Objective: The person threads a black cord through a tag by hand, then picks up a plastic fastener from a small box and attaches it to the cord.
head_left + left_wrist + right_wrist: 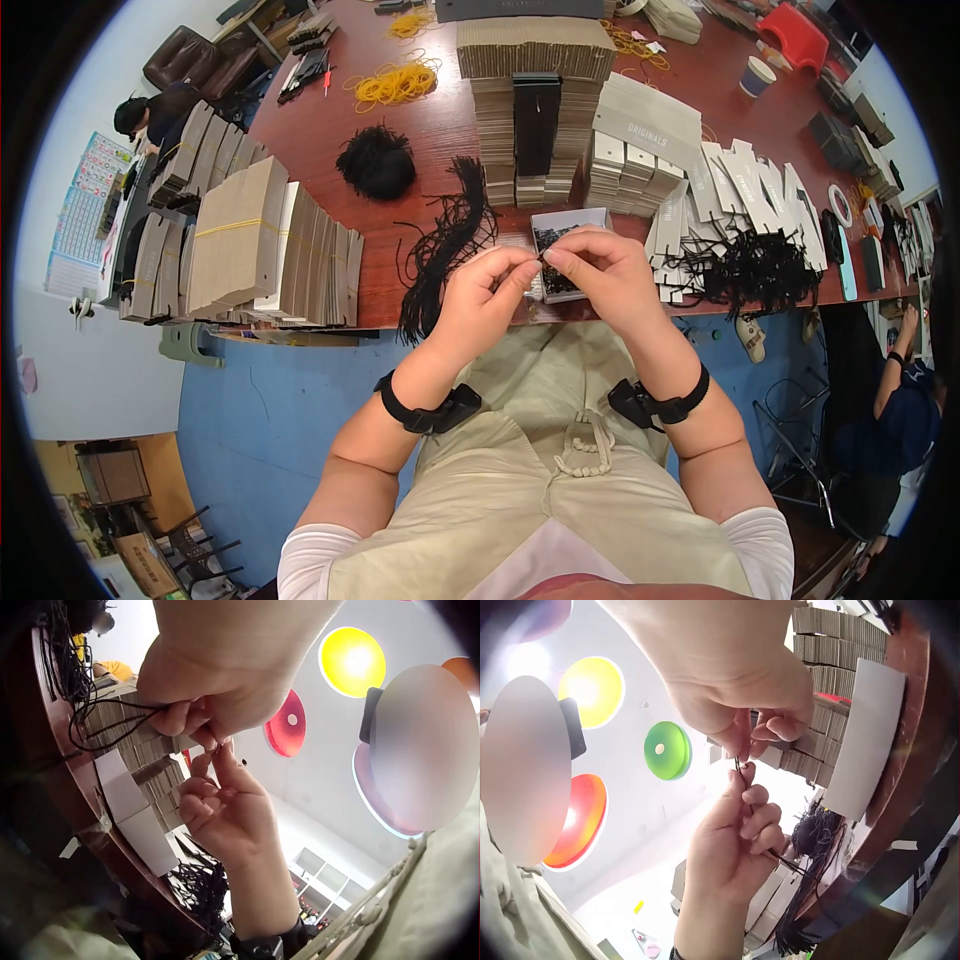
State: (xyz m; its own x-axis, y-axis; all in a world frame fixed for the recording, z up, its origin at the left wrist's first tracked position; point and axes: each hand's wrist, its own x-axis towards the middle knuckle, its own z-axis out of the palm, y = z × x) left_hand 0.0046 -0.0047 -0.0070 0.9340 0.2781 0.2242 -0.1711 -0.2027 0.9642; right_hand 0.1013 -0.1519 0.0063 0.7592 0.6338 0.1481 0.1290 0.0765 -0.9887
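In the head view, my left hand [480, 300] and right hand [605, 275] meet fingertip to fingertip near the table's front edge. A thin black cord [787, 864] runs through the curled fingers of my left hand, which pinches it near its end between thumb and forefinger. The cord's looped part hangs behind that hand in the left wrist view. My right thumb and forefinger pinch at the same spot; whatever small piece is between them, I cannot tell. Just under the hands stands a small white box [572, 216] with small dark pieces inside. A bundle of black cords [460, 230] lies beside my left hand.
Stacks of grey-brown cards [535, 50] rise straight ahead, with more banded card stacks [235, 235] at left. White tags with black cords [755, 265] spread at right. A black cord ball [378, 165], yellow rubber bands [395, 85] and a paper cup [757, 76] sit farther back.
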